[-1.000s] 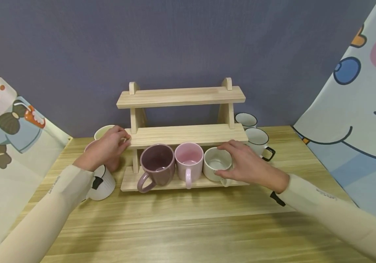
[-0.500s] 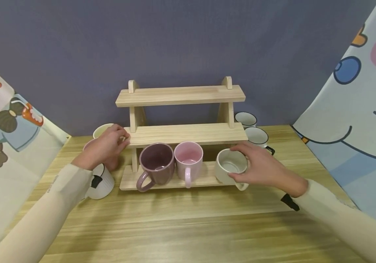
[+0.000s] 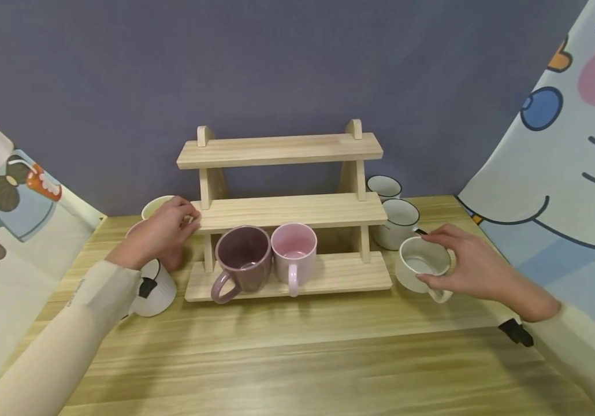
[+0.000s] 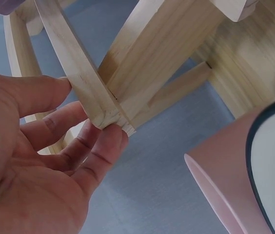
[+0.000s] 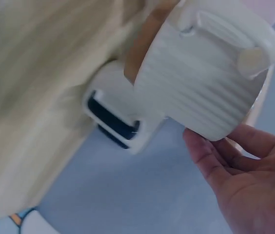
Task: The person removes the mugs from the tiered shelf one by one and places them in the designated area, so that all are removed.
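- Plainly, sideways placement counts most: the right grip point(image 3: 466, 263) has the white mug point(image 3: 413, 274) off the right end of the wooden stand point(image 3: 287, 208), and the lowest shelf point(image 3: 352, 270) ends just left of that mug, a small gap between.
- That grip is narrowed on the mug, thumb at the near side of the rim and fingers at the far side, so the mug lies directly left of the palm.
- Being squat, the mug shows no marked long axis; mouth to base it runs roughly upright, opening up. Whether its base touches the counter point(image 3: 297, 358) cannot be told.
- Its handle point(image 3: 439, 295) points toward the person and slightly rightward, just below the thumb.
- Beyond the right grip, two dark-rimmed mugs point(image 3: 395, 232) stand on the counter.
- Farther left of it, the pink mug point(image 3: 296, 254) and purple mug point(image 3: 245, 260) stand on the lowest shelf.
- The left grip point(image 3: 163, 230), well apart from the white mug, pinches the middle shelf's point(image 3: 297, 212) left end.
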Demonstrator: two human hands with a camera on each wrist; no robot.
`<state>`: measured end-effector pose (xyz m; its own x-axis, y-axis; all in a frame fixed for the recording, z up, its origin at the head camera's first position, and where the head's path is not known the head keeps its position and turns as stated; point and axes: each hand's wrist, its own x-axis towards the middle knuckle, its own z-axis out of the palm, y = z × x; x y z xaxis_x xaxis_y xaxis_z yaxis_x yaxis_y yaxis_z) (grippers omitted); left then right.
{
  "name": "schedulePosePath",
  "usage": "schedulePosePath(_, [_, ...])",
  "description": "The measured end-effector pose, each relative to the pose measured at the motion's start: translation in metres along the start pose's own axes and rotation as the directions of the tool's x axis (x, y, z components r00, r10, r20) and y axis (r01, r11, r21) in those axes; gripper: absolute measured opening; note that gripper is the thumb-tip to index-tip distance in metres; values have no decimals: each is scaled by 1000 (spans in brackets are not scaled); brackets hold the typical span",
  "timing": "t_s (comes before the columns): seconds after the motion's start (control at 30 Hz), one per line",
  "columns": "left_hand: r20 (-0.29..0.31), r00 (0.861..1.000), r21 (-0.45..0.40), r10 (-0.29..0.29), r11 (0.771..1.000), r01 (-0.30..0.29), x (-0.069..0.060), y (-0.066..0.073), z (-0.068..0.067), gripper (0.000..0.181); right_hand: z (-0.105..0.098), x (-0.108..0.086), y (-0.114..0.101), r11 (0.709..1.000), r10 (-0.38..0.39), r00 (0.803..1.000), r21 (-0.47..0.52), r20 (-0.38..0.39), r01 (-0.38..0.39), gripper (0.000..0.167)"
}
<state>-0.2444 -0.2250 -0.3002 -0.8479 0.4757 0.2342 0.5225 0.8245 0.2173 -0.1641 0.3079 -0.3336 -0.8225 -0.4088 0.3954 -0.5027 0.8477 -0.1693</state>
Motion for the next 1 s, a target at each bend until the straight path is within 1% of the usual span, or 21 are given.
schedulePosePath(0.07, [10, 1000, 2, -13, 1000, 13, 0, 0, 0, 19, 5, 0, 6, 1000, 17, 1000, 6, 13, -17, 67])
schedulePosePath(0.23, [8, 1000, 5, -11, 1000, 11, -1, 0, 0, 19, 23, 1, 19, 998, 47, 998, 38, 36, -48, 71])
schedulePosePath(0.37, [-4, 1000, 5, -4, 1000, 4, -1, 1, 0, 20, 37, 3, 26, 996, 61, 997, 64, 40, -63, 73])
schedulePosePath(0.47, [-20, 1000, 5, 11, 1000, -11, -1, 1, 1, 19, 43, 3, 29, 994, 80, 995, 72, 52, -84, 73])
schedulePosePath(0.57, [-41, 999, 6, 24, 1000, -24, 0, 2, 1, 18, 45, 2, 31, 993, 91, 994, 76, 53, -95, 70])
schedulePosePath(0.7, [-55, 998, 1, 32, 999, -32, 0, 2, 1, 18, 45, 1, 31, 994, 71, 997, 85, 13, -72, 60])
schedulePosePath(0.8, [-51, 998, -1, 31, 1000, -31, 0, 2, 0, 18, 45, 1, 32, 995, 55, 998, 86, -7, -54, 54])
schedulePosePath(1.0, [-22, 1000, 7, 8, 1000, -8, 0, 3, 0, 19, 44, 1, 34, 995, 45, 999, 92, -27, -42, 46])
